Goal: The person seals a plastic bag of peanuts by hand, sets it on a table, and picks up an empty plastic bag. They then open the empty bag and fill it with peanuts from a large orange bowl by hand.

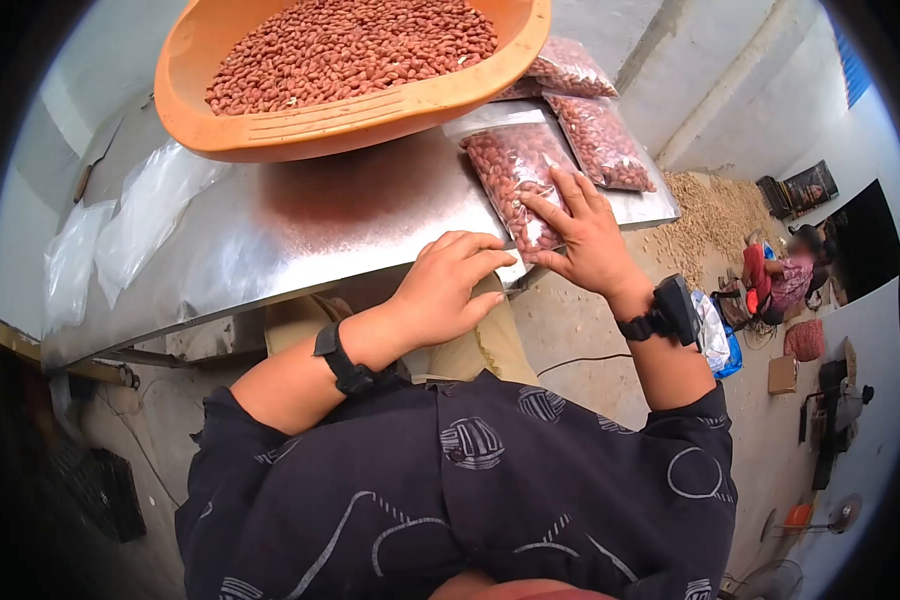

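A clear plastic bag of reddish-brown peanuts [500, 165] lies flat on the metal table [220, 245], close to its front edge. My right hand [587, 240] rests on the bag's right side with its fingers spread. Just left of the bag's near end is my left hand [448, 288], fingers loosely bent and apart, with nothing in it. Behind and right of this bag lie another filled peanut bag [602, 140] and more bags [570, 68] stacked farther back. An orange basin [350, 128] heaped with loose peanuts [355, 55] stands at the table's far side.
Thin clear empty plastic bags [155, 205] lie at the table's left end. To the right, a pile of pale unshelled nuts [710, 220] covers part of the floor. A person [785, 280] sits low beyond it, near a cardboard box [783, 375] and a standing fan [845, 512].
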A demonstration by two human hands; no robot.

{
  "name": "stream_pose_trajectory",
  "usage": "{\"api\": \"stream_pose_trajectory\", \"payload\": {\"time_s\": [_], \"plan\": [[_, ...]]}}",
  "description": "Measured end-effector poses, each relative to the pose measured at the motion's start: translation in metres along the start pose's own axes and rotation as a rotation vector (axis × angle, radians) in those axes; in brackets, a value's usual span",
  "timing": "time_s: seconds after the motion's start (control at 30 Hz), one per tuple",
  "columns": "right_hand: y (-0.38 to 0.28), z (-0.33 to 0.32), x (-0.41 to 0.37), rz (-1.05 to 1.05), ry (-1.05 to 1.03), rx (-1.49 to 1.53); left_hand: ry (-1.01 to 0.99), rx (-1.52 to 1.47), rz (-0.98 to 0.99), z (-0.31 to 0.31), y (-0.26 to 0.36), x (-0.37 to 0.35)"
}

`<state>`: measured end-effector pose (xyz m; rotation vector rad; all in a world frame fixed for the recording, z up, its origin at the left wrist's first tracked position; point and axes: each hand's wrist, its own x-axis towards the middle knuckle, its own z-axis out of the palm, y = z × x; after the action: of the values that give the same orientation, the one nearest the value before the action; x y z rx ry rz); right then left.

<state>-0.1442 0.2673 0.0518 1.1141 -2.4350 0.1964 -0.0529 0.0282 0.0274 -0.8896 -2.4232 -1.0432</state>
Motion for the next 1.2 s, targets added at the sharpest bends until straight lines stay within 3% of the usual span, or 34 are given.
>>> {"api": "stream_pose_trajectory", "payload": {"time_s": [0.17,0.43,0.57,0.73,0.87,1.0,1.17,1.2], "plan": [[0.015,0.018,0.023,0.115,-0.019,-0.08,0.044,-0.042,0.01,-0.003,-0.006,-0.005],[0.057,0.041,0.06,0.05,0.002,-0.013,0.138,-0.079,0.008,-0.022,-0.008,-0.011],[0.047,0.016,0.067,0.131,-0.234,-0.118,0.147,-0.096,-0.039,-0.041,-0.01,-0.02],[0.042,0.013,0.086,0.093,0.117,-0.016,0.162,-0.08,-0.125,-0.065,-0.017,-0.038],[0.048,0.039,0.088,0.14,-0.243,-0.09,0.185,-0.054,-0.171,-0.078,-0.018,-0.056],[0.042,0.029,0.093,0.16,-0.165,-0.073,0.25,-0.003,-0.262,-0.093,-0.019,-0.078],[0.043,0.037,0.089,0.104,-0.243,0.018,0.388,0.011,-0.4,-0.114,-0.02,-0.108],[0.048,0.04,0.085,0.094,-0.103,0.113,0.398,0.052,-0.416,-0.123,-0.018,-0.113]]}}
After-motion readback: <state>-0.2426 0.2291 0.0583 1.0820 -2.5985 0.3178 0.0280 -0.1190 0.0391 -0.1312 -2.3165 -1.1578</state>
